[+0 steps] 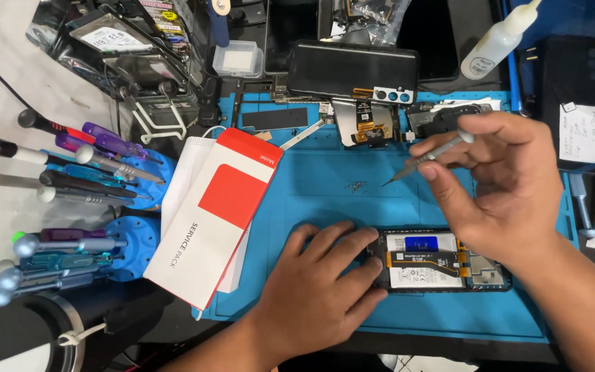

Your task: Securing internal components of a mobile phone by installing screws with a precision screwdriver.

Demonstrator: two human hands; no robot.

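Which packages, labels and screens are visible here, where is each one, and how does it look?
Box: flat, white and red, left on the blue mat.
Screen: dark rectangle, top centre.
Battery label: white, inside the open phone, between the hands.
Bottle: white with a round label, top right.
Paper label: white, right edge.

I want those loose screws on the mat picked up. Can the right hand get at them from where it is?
Probably yes. The right hand holds tweezers whose tip hangs just right of the small screws on the blue mat, with nothing lying between.
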